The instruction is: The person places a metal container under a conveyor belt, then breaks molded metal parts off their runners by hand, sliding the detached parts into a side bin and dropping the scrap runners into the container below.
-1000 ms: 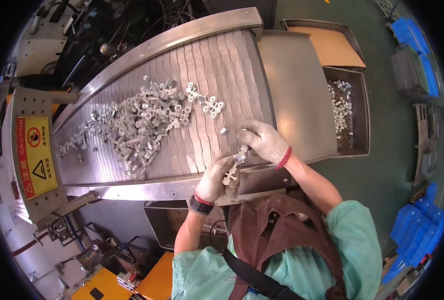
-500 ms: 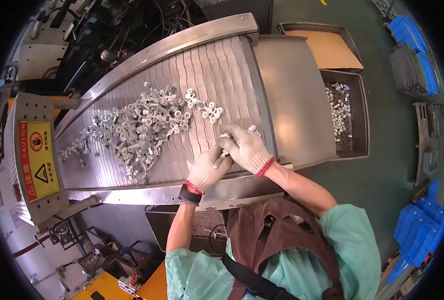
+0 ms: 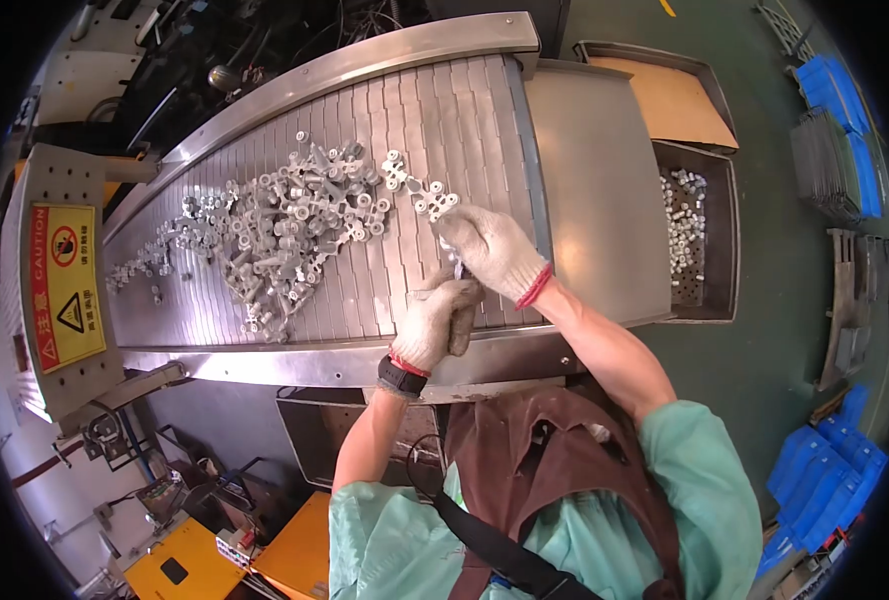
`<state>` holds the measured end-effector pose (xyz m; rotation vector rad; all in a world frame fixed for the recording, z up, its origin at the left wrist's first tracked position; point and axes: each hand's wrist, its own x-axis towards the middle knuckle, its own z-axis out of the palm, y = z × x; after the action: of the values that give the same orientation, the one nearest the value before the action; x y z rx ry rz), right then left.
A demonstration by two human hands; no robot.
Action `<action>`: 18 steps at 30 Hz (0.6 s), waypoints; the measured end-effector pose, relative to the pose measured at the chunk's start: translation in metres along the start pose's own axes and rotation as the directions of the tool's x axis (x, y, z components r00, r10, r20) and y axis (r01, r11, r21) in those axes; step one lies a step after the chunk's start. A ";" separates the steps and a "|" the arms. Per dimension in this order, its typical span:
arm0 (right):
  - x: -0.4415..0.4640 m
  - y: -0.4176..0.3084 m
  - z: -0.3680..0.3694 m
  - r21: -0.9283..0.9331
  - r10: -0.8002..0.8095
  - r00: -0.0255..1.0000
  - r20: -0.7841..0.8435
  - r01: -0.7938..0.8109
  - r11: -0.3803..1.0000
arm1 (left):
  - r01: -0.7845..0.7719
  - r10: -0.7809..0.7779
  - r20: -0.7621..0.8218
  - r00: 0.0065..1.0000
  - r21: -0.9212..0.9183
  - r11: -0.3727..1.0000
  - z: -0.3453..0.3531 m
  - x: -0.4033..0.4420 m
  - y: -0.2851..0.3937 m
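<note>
A small grey metal casting (image 3: 458, 268) shows between my two gloved hands over the slatted conveyor belt (image 3: 395, 290). My left hand (image 3: 437, 325) is closed around its lower end, close to the belt's near rail. Just above, my right hand (image 3: 493, 250) pinches the upper end, its fingers bent downward. Most of the part is covered by the gloves. Beyond my right fingertips lie loose clustered castings (image 3: 435, 201), and another casting (image 3: 394, 170) is a bit farther off. A large heap of similar castings (image 3: 300, 220) spreads over the belt to the left.
A smooth metal chute (image 3: 595, 190) slopes off the belt's right end. Beside it stands a metal bin (image 3: 730, 235) with many small cylindrical pieces, and a cardboard-covered bin (image 3: 680, 105). A yellow caution sign (image 3: 70, 285) hangs at left. Another bin (image 3: 310, 435) sits below the near rail (image 3: 295, 362).
My right hand has moved up and away from me, and my left hand has turned more closed below it. The short cylinder seen beside my right hand is out of sight. The view shifted slightly.
</note>
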<state>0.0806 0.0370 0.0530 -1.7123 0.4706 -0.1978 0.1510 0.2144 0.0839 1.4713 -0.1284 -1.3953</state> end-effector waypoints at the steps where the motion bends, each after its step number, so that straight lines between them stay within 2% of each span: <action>1: -0.001 0.001 -0.002 -0.006 -0.045 0.999 -0.004 0.045 0.999 | -0.013 0.014 -0.029 0.999 0.045 0.999 0.006 -0.004 0.006; 2: 0.000 0.000 -0.005 -0.014 -0.095 0.995 -0.002 0.095 0.995 | -0.028 0.033 -0.061 0.998 0.087 0.996 0.009 -0.005 0.008; 3: 0.002 0.001 -0.011 -0.123 -0.139 0.990 -0.005 0.137 0.983 | -0.143 0.198 -0.130 0.972 0.343 0.929 0.001 0.008 -0.008; 4: 0.003 0.001 -0.018 -0.228 -0.186 0.983 -0.001 0.180 0.957 | -0.179 0.337 -0.158 0.928 0.607 0.775 -0.008 0.012 -0.016; 5: 0.002 -0.001 -0.025 -0.309 -0.181 0.981 -0.066 0.152 0.939 | -0.162 0.470 -0.143 0.871 0.819 0.551 -0.018 0.014 -0.021; 6: 0.002 0.004 -0.028 -0.399 -0.233 0.966 -0.114 0.170 0.901 | -0.098 0.580 -0.087 0.810 0.955 0.280 -0.027 0.013 -0.023; 7: 0.002 0.012 -0.029 -0.486 -0.286 0.945 -0.158 0.177 0.856 | 0.030 0.449 -0.268 0.852 0.882 0.470 -0.027 -0.002 -0.013; 8: 0.001 0.021 -0.029 -0.568 -0.340 0.919 -0.199 0.175 0.804 | 0.032 0.479 -0.320 0.817 0.855 0.518 -0.033 -0.014 -0.017; 9: -0.003 0.030 -0.028 -0.590 -0.330 0.923 -0.197 0.157 0.792 | 0.030 0.503 -0.371 0.781 0.826 0.563 -0.039 -0.028 -0.023; 12: -0.011 0.035 -0.013 -0.643 -0.269 0.958 -0.102 0.143 0.752 | -0.012 0.560 -0.473 0.681 0.756 0.654 -0.071 -0.054 -0.055; 13: -0.011 0.047 -0.003 -0.692 -0.355 0.932 -0.066 0.214 0.689 | -0.128 0.446 -0.588 0.675 0.501 0.856 -0.080 -0.068 -0.065; 14: -0.013 0.057 0.003 -0.711 -0.364 0.932 0.003 0.257 0.654 | -0.258 0.320 -0.687 0.652 0.195 0.946 -0.088 -0.082 -0.076; 15: -0.014 0.061 0.008 -0.726 -0.368 0.927 0.070 0.300 0.619 | -0.371 0.307 -0.777 0.549 0.102 0.923 -0.094 -0.099 -0.086; 16: -0.016 0.063 0.011 -0.739 -0.370 0.919 0.134 0.342 0.581 | -0.296 0.186 -0.877 0.442 0.054 0.954 -0.099 -0.119 -0.083; 17: -0.019 0.064 0.015 -0.737 -0.457 0.882 0.115 0.384 0.556 | -0.286 0.131 -0.915 0.381 0.018 0.958 -0.117 -0.139 -0.104; 18: -0.019 0.064 0.017 -0.725 -0.450 0.877 0.168 0.419 0.547 | -0.282 0.075 -0.945 0.317 -0.019 0.959 -0.135 -0.158 -0.125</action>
<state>0.0571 0.0514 -0.0104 -2.6541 0.1190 -0.4456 0.1371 0.4563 0.0675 1.8207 0.5704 -0.1505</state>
